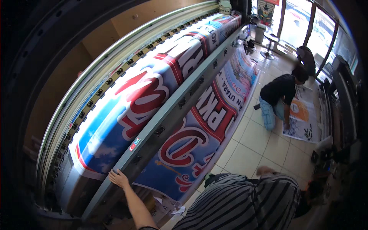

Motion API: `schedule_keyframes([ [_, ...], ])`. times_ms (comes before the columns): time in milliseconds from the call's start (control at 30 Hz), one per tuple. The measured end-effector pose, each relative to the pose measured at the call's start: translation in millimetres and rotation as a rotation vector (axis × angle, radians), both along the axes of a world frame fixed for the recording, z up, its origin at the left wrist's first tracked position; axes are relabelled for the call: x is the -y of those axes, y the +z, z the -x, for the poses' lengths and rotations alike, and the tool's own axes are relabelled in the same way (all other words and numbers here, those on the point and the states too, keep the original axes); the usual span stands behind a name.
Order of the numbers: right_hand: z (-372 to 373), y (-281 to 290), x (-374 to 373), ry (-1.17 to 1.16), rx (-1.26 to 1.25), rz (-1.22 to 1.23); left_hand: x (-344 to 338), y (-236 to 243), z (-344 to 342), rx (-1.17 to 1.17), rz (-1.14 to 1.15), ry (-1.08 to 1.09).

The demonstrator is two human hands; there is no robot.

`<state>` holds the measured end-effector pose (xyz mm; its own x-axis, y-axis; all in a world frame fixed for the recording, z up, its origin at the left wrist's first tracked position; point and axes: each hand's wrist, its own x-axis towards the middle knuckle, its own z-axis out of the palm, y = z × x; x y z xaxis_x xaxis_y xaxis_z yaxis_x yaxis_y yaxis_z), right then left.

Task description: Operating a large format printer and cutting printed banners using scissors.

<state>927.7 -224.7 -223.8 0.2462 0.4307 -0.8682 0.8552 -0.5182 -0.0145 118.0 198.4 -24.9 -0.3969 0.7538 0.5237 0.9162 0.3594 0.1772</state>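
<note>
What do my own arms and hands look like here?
Your left hand is ungloved, and your left forearm is bare, showing no watch or band. A dark sleeve edge just shows; the shirt has dark and paler grey stripes. Your right hand, partly hidden, is too blurred for detail.

Wide-format printer's bed (pixel 66 175), as I view it remotely, bearing a printed banner (pixel 163 78); tiled floor (pixel 249 150), bearing a printed poster (pixel 302 125) and round-topped stool (pixel 270 37).
</note>
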Motion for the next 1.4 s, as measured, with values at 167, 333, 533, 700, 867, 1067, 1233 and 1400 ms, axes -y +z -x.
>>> schedule_keyframes([
  [167,-11,16,83,-0.088,-0.229,-0.025,155,-111,-143,0.506,0.047,-0.294],
  [333,-21,24,31,0.039,-0.416,-0.115,358,-194,-232,0.871,0.947,-0.368],
  [533,-102,23,-110,0.522,-0.144,0.167,573,-182,-252,0.903,1.267,-0.134],
  [700,-74,5,-242,0.758,-0.151,-0.038,720,-170,-342,0.590,1.461,-0.203],
  [867,4,34,-278,0.754,-0.746,-0.335,657,-192,-385,1.315,0.821,0.712],
  [1067,-63,19,-289,0.768,-0.843,-0.138,429,-206,-526,1.526,0.588,0.515],
  [1233,-261,-38,-305,0.305,-0.245,-0.200,282,-145,-664,1.293,0.827,-0.257],
  [1400,-437,-76,-290,-0.430,-0.326,-0.122,234,-118,-716,1.331,0.903,-0.449],
])
